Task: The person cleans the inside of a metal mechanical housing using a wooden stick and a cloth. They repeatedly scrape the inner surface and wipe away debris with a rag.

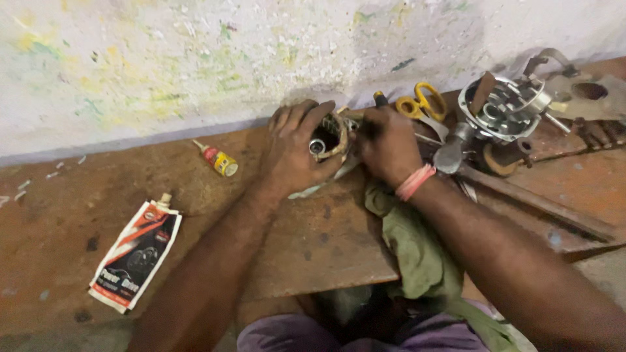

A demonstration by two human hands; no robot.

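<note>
**A:** What sat at the centre of the scene?

**B:** A small round metal part, brownish and hollow, with a shiny tube end showing inside it. It was held between both hands, just above the far edge of a rusty brown workbench.

**A:** How were the hands placed?

**B:** The left hand was wrapped around the part from the left, fingers curled over its top in a firm grip. The right hand was closed, knuckles up, pressed against the part's right side. Whether it pinched a tool or the part itself could not be told. A pink band circled the right wrist.

**A:** What lay close to the hands?

**B:** Just past the right hand were yellow-handled scissors. Under the right wrist an olive-green rag hung over the bench's near edge. Further right of the right hand stood a round silver metal assembly with several openings, among rusty pieces.

**A:** And on the other side?

**B:** Left of the left hand, near it, lay a small bottle with a red and yellow body. Well apart, further left and nearer the person, lay a flattened pouch in red, white and black with a spout. Beyond both hands rose a white wall flecked with paint.
</note>
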